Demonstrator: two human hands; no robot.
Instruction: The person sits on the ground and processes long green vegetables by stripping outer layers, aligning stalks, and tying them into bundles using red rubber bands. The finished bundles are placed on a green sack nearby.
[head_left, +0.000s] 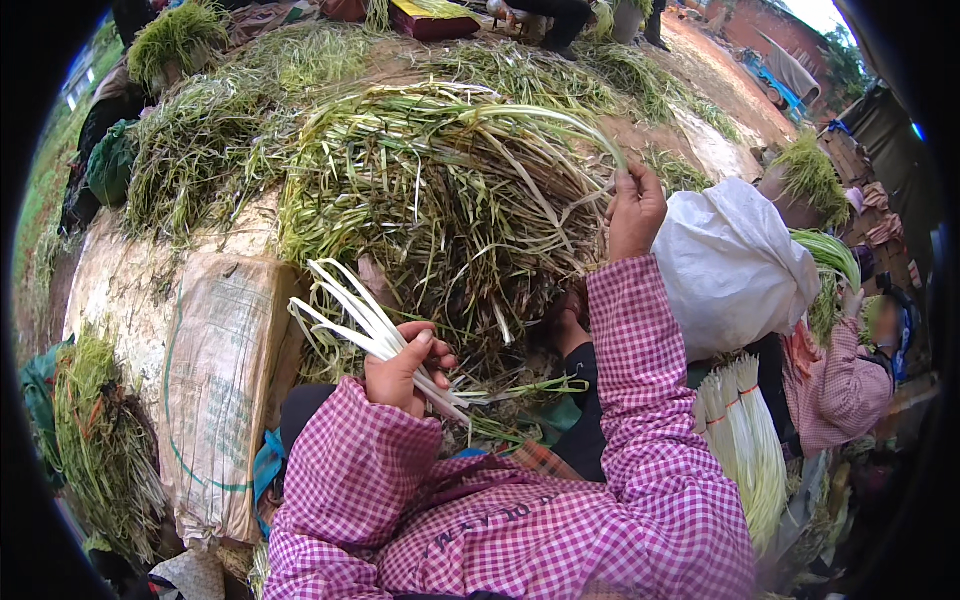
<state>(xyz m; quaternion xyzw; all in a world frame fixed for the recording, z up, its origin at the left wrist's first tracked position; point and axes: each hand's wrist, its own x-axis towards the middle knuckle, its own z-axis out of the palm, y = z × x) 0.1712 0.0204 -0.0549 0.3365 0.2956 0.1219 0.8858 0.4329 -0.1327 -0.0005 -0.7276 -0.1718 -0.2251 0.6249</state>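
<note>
My left hand (405, 369) grips several clean white allium stalks (358, 319), whose pale ends fan out to the upper left. Farther out, my right hand (636, 211) pinches a pale green allium stalk (551, 114) at one end. That stalk arches leftward over a large heap of allium plants (420, 180), with green leaves and brown, withered strands mixed together. Below my left hand lie loose green leaves (544, 386), close to my lap.
A white sack (731, 262) bulges beside my right arm. Below it stands a banded bundle of pale stalks (742, 450). At left is a woven bag (217, 390). A co-worker (847, 382) sits at right, holding green stalks (829, 255). More cut leaves (210, 142) cover the ground.
</note>
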